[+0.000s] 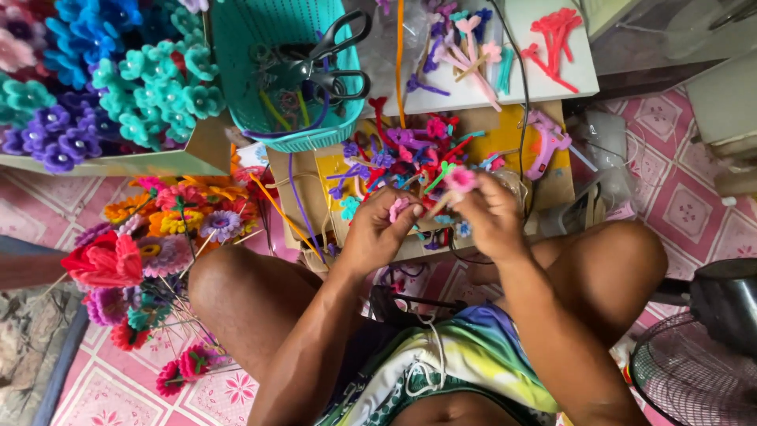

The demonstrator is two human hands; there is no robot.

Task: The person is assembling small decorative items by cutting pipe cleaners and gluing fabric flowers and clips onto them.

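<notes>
Teal basket [236, 63] with black scissors [335, 67] inside

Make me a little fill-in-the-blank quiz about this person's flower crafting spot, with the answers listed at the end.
1. The black scissors lie in a basket whose colour is ____.
2. The right hand pinches a small fuzzy flower of ____ colour.
3. The glue gun lying on the cardboard is ____ in colour.
4. The finished flowers on stems stand beside the person's ____ knee.

Missing words: teal; pink; pink; left
</notes>
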